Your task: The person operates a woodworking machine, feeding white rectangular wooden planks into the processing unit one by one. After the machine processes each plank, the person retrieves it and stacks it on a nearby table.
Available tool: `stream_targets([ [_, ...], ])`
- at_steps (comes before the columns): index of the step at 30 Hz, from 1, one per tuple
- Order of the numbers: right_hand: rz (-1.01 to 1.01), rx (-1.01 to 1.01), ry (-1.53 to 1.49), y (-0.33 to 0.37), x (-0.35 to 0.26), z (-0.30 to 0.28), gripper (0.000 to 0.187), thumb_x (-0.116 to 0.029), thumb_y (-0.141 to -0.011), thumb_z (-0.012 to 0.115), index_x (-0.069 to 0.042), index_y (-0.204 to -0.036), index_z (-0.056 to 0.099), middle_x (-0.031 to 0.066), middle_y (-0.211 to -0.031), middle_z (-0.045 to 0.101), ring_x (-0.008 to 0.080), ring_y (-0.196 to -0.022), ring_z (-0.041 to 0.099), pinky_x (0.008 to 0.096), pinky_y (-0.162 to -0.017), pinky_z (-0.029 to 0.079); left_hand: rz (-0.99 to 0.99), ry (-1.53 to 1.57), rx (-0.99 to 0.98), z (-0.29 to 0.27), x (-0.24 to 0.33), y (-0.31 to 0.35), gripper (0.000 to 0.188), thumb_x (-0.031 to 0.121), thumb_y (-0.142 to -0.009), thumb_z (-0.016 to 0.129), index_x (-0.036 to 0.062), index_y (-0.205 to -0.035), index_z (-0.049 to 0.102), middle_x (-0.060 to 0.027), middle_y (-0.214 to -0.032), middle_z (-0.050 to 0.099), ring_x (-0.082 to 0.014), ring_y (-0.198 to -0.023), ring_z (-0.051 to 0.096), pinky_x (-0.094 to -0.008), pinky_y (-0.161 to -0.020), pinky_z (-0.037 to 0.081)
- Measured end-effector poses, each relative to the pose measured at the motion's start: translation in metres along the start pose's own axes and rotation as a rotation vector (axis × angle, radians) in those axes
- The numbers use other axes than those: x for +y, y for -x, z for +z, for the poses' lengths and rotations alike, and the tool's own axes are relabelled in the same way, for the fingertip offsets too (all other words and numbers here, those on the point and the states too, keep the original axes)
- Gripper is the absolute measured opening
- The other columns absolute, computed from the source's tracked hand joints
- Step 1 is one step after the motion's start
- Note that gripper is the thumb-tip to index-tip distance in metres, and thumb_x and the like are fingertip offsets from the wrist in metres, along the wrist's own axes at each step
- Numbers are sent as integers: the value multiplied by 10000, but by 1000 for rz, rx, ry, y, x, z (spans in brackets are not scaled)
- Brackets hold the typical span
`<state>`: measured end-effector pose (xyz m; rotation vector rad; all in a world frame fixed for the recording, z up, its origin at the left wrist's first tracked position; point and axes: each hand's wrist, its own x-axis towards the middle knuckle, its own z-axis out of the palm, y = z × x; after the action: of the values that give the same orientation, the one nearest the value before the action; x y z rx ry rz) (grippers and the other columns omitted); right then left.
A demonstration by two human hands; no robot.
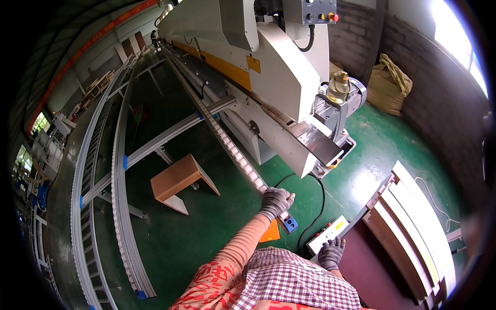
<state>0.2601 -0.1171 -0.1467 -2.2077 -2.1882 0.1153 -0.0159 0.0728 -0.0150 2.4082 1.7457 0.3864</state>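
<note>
In a grey striped glove, my left hand [277,202] is closed round the near end of a long roller rail [237,155] with white rollers. A blue end cap [290,223] shows on the rail just below that hand. My right hand [331,253], gloved alike, is beside the dark red-brown tabletop [364,261], fingers apart and nothing seen in them. Close to its fingertips lies a white control box [330,231] with a yellow label. Whether the right palm touches the table edge, I cannot tell.
A long white machine [287,67] stretches away ahead, with a motor [356,95] at its near end. Curved-looking metal roller tracks [121,217] run along the left. A small wooden stool [178,178] stands between. Stacked pale boards [408,232] lie at right; a black cable [323,201] crosses the floor.
</note>
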Motion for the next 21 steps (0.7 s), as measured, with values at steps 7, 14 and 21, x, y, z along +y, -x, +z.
stream_targets([
  [7,-8,25,-24,0,1,3,214,-262,-769,619,-139,-912,719,62,-1135,645,337,-1309,416,578,-1157,160,0,22,32,4,-2,1,432,403,-931,516,80,-689,671,-158,-755,667,-356,-739,644,-468,-725,504],
  [14,-9,-4,-2,-1,3,4,222,-281,-771,625,-147,-921,719,49,-1137,644,331,-1316,409,584,-1154,159,20,14,66,6,-3,1,433,406,-927,523,82,-675,659,-158,-738,659,-361,-724,634,-474,-720,497],
  [21,-15,-1,5,0,3,3,223,-279,-765,619,-145,-915,715,48,-1136,643,331,-1317,406,590,-1152,155,2,20,30,4,-2,1,434,406,-931,518,84,-674,655,-155,-745,660,-364,-725,630,-476,-734,492],
])
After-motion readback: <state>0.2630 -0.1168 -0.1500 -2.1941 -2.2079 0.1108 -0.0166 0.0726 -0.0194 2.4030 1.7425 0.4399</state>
